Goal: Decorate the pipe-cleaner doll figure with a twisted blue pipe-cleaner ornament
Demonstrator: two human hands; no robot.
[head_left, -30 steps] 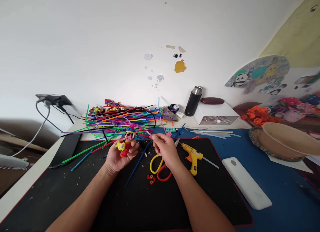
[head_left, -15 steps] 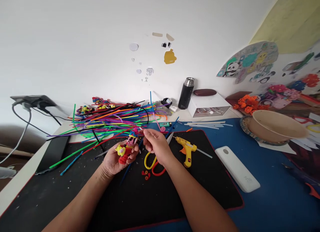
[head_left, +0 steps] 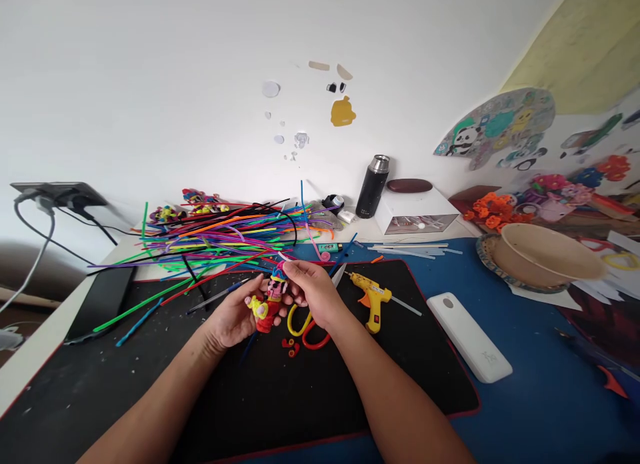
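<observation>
A small pipe-cleaner doll [head_left: 269,311] with a red lower body, yellow arms, a pink face and a blue-and-pink hat is held above the black mat. My left hand [head_left: 233,323] is closed around its body from the left. With thumb and fingers, my right hand [head_left: 316,292] pinches the top of the doll's hat; a short pale tip sticks out above the thumb. Just under my right hand lie scissors [head_left: 296,323] with yellow and red handles. Small red and yellow pieces [head_left: 291,347] rest on the mat below the doll.
Loose pipe cleaners [head_left: 225,241] are heaped at the back left. A yellow glue gun [head_left: 373,301] lies right of my hands, near a white power bank [head_left: 470,337]. Behind stand a black thermos [head_left: 373,187] and a white box [head_left: 420,214]. Bowls [head_left: 545,257] sit at the right.
My left hand has brought the doll rightward and slightly down, tilting it. My right hand, which was beside the hat, now grips its top. The view has shifted slightly.
</observation>
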